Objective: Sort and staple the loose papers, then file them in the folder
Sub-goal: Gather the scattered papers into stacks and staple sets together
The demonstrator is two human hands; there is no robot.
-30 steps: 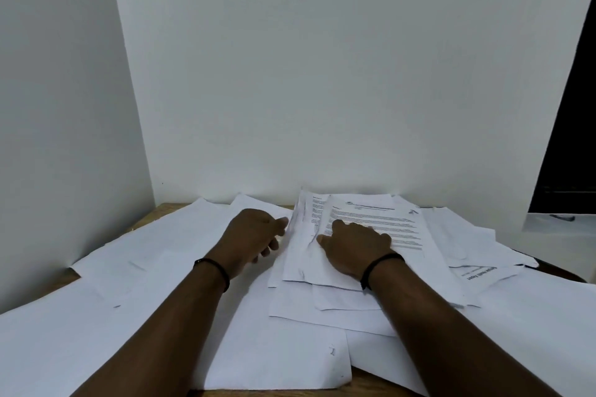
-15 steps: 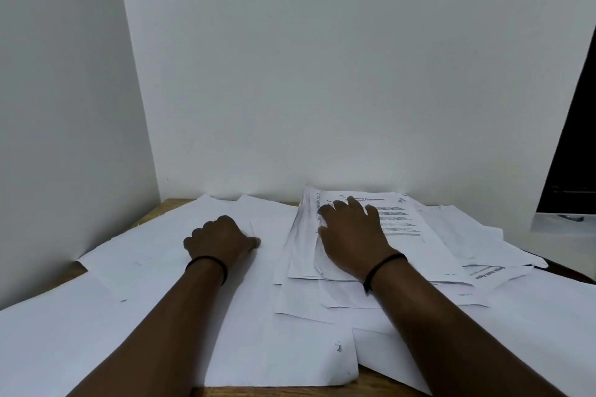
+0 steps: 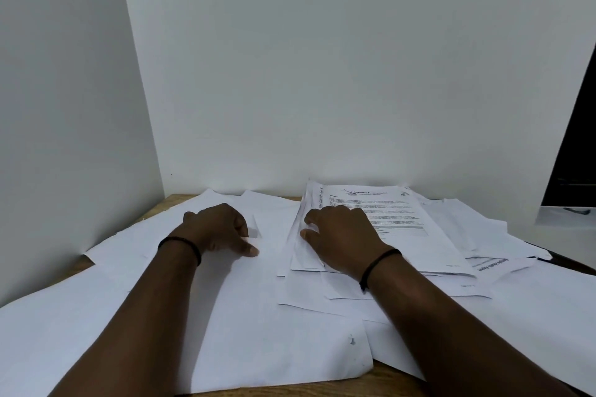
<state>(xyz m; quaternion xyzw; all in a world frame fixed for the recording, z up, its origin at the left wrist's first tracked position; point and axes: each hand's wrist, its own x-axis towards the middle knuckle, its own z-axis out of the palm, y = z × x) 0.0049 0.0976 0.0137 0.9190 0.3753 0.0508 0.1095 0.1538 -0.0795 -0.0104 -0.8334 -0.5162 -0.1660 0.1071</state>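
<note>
The right hand (image 3: 343,237) rests on the printed stack (image 3: 387,226), fingers curled at its left edge; the left hand (image 3: 214,229) presses blank sheets (image 3: 225,300) flat, fingers loosely curled. Best to square the stack first.

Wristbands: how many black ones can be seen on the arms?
2. One black wristband is on the left wrist, over the blank sheets. The other wristband is on the right wrist, at the near edge of the printed paper stack.
</note>
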